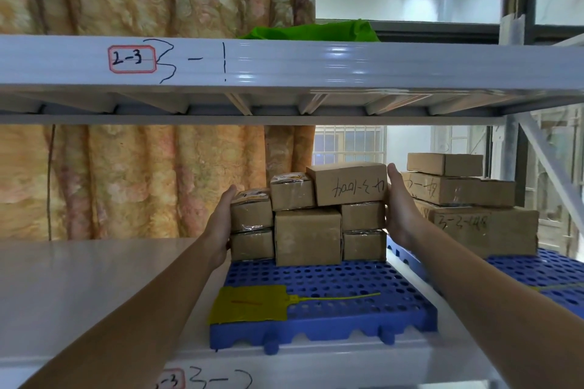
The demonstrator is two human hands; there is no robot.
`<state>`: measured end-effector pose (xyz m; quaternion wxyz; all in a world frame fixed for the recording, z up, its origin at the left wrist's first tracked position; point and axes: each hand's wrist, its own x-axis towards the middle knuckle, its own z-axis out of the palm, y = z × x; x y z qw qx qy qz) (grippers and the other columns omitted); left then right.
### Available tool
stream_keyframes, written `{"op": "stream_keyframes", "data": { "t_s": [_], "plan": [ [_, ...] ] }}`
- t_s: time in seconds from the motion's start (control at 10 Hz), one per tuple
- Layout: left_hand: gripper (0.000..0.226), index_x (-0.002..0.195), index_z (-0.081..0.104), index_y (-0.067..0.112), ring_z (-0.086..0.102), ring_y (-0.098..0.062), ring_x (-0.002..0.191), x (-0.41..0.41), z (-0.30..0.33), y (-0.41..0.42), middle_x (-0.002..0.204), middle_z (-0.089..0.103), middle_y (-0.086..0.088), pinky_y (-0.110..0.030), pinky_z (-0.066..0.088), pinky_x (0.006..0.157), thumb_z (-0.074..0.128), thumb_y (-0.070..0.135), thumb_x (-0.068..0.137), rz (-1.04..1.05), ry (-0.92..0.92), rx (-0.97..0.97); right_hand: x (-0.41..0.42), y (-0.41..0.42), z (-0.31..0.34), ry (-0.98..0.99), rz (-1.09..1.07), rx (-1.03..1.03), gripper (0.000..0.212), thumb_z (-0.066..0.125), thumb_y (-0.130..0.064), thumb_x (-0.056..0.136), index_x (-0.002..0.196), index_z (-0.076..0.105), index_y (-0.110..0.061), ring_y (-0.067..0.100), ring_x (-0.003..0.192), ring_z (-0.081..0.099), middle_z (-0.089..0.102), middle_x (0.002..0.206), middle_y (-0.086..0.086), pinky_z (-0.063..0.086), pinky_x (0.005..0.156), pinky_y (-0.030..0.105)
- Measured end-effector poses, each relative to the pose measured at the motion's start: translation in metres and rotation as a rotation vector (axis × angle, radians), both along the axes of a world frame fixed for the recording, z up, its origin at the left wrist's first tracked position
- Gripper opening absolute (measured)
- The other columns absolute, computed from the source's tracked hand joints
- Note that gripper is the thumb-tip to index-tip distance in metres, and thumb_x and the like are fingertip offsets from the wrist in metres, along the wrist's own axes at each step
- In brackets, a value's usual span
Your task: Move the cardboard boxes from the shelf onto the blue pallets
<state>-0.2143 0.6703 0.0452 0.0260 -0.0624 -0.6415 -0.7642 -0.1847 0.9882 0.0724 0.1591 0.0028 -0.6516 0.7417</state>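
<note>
Now the left hand [222, 218] and the right hand [399, 208] press flat on the two sides of a stack of cardboard boxes [308, 215], likely squeezing so the little boxes stay together. The stack sits at the back of a blue pallet [319, 300] on the shelf [79, 281], near a yellow tag [249, 303].

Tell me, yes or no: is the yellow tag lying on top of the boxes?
No, the yellow tag lies flat on the blue pallet, in front of the boxes.
</note>
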Motion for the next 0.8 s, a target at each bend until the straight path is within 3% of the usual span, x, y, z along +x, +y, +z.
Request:
{"op": "stream_keyframes", "data": {
  "t_s": [0.1,0.2,0.3,0.4,0.5,0.6,0.7,0.8],
  "plan": [
    [0.046,0.104,0.069,0.033,0.064,-0.017,0.102,0.008,0.002,-0.001,0.109,0.073,0.002,-0.042,0.046,0.095,0.041,0.069,0.098,0.041,0.044,-0.031,0.005,0.001,0.001,0.006,-0.018,0.025,0.09,0.033,-0.086,0.087,0.155,0.041,-0.027,0.031,0.143,0.042,0.049,0.154,0.006,0.027,0.121,0.058],
    [0.034,0.105,0.061,0.035,0.056,-0.01,0.098,0.022,0.008,0.0,0.108,0.063,0.008,-0.037,0.034,0.101,0.038,0.06,0.104,0.069,0.09,-0.102,0.015,-0.002,0.003,0.037,-0.073,0.081,0.087,0.031,-0.082,0.09,0.157,0.038,-0.025,0.028,0.15,0.032,0.041,0.16,0.004,0.018,0.125,0.053],
    [0.051,0.145,0.052,0.023,0.05,-0.017,0.122,0.039,0.01,-0.001,0.127,0.053,0.004,-0.037,0.029,0.107,0.033,0.052,0.108,0.077,0.146,-0.21,0.031,-0.011,0.006,0.063,-0.153,0.184,0.072,0.029,-0.074,0.097,0.146,0.05,-0.025,0.023,0.136,0.043,0.048,0.152,0.003,0.025,0.118,0.044],
    [0.055,0.153,0.045,0.016,0.038,-0.027,0.146,0.049,0.01,-0.005,0.155,0.045,-0.008,-0.034,0.027,0.108,0.031,0.047,0.11,0.08,0.191,-0.305,0.044,-0.017,0.005,0.057,-0.239,0.283,0.066,0.032,-0.067,0.1,0.141,0.052,-0.019,0.018,0.114,0.041,0.05,0.14,0.007,0.03,0.1,0.039],
    [0.061,0.15,0.049,0.013,0.04,-0.028,0.144,0.055,0.009,-0.014,0.157,0.045,-0.01,-0.033,0.027,0.107,0.032,0.053,0.108,0.088,0.204,-0.403,0.058,-0.019,0.002,0.074,-0.296,0.391,0.068,0.032,-0.061,0.103,0.147,0.051,-0.012,0.019,0.111,0.041,0.05,0.148,0.013,0.029,0.094,0.036],
    [0.101,0.15,0.05,0.018,0.046,-0.023,0.136,0.056,0.005,-0.027,0.157,0.046,-0.004,-0.035,0.03,0.109,0.03,0.092,0.083,0.083,0.182,-0.566,0.071,-0.017,-0.006,0.06,-0.309,0.539,0.066,0.032,-0.062,0.102,0.145,0.055,-0.017,0.023,0.118,0.049,0.051,0.15,0.009,0.033,0.096,0.037],
    [0.116,0.159,0.034,0.013,0.041,-0.03,0.143,0.063,-0.003,-0.031,0.163,0.037,-0.008,-0.042,0.034,0.11,0.022,0.096,0.079,0.154,0.125,-0.832,0.082,-0.014,-0.017,-0.014,-0.345,0.769,0.088,0.027,-0.075,0.094,0.153,0.043,-0.012,0.026,0.122,0.058,0.056,0.14,0.008,0.043,0.092,0.034],
    [0.109,0.154,0.037,0.006,0.047,-0.034,0.138,0.077,-0.007,-0.029,0.157,0.043,-0.016,-0.039,0.04,0.097,0.015,0.089,0.087,0.271,0.093,-1.102,0.091,-0.017,-0.024,-0.106,-0.317,0.964,0.092,0.031,-0.074,0.096,0.158,0.03,-0.006,0.034,0.132,0.053,0.054,0.147,0.019,0.041,0.102,0.038]
  ]
}}
